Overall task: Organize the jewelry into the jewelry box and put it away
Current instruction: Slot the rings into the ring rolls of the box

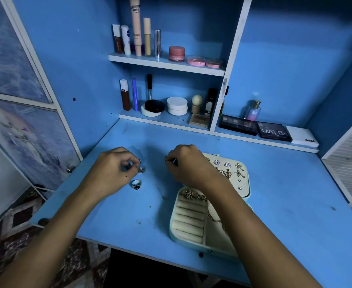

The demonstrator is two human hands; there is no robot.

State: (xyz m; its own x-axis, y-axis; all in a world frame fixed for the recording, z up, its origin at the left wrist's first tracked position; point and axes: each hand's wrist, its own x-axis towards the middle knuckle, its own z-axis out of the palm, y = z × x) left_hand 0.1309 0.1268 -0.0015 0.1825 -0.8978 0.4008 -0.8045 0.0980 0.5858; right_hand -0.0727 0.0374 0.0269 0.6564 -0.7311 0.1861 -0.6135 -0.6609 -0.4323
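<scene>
Two bare hands work over a matte blue desk point(274, 194) whose painted top is scuffed and speckled with dark marks. The left hand point(110, 171) has its fingers curled in, thumb and fingertips pinching a small silvery ring point(139, 162); a second metallic ring point(141, 170) lies just beside those fingertips, and a third, broader ring with a dark round stone point(136, 184) rests flat on the desk slightly nearer the person. The right hand point(186, 165) is also curled, its fingertips pressed together on a tiny shiny piece point(166, 160) too small to identify. To the right lies the open jewelry box point(172, 227), rounded at the corners, pale turquoise outside and lined with cream, soft-looking fabric. Its base has a column of padded ring rolls point(189, 219) with two ornate gold pieces point(194, 195) tucked into the farthest roll, and a plain compartment holding a thin gold chain point(213, 218), partly hidden by the right forearm. The lid panel point(243, 188) lies flat behind, studded with starfish, butterfly and shell-shaped earrings. The box's near edge sits close to the desk's front edge; bare desktop stretches between box and left hand and out to the right. Behind, shelves point(166, 64) carry cosmetic tubes, jars and palettes.
</scene>
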